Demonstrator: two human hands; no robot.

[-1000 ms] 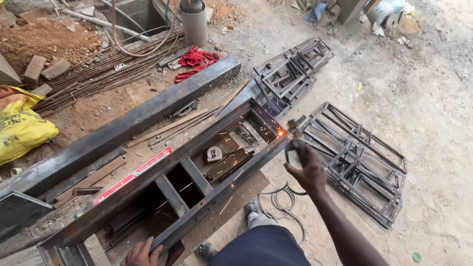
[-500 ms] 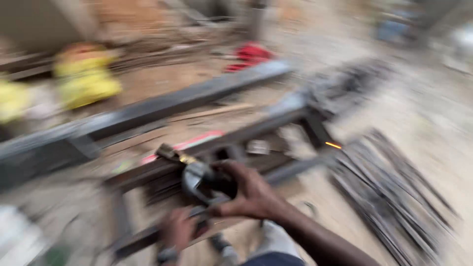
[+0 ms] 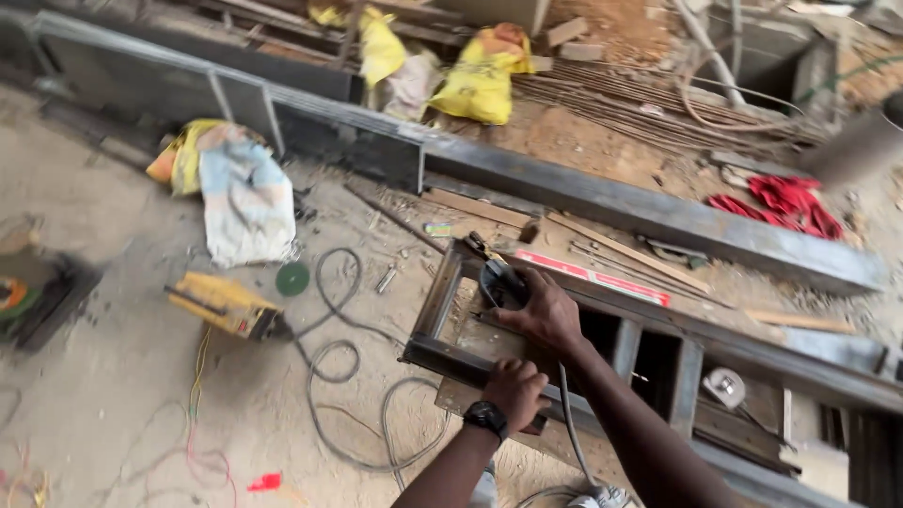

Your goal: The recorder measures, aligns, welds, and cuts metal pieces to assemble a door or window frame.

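Observation:
My right hand (image 3: 544,312) grips a dark welding electrode holder (image 3: 499,273) with its cable (image 3: 567,414) trailing back along my arm, held over the left end of a dark steel frame (image 3: 435,293) lying on the ground. My left hand (image 3: 515,388), a black watch on its wrist, grips the near rail of that frame (image 3: 442,357). A red and white level (image 3: 593,276) lies along the frame's far rail.
A long steel beam (image 3: 649,218) runs behind the frame. A yellow tool (image 3: 226,303), a green disc (image 3: 293,278) and looping grey cables (image 3: 329,357) lie on the sandy ground to the left. Yellow sacks (image 3: 480,80), rebar (image 3: 640,103) and red cloth (image 3: 785,202) sit farther back.
My view swung left from the frame's right end to its left end. My right hand carried the electrode holder there. The welding spark is gone. My left hand stays on the near rail.

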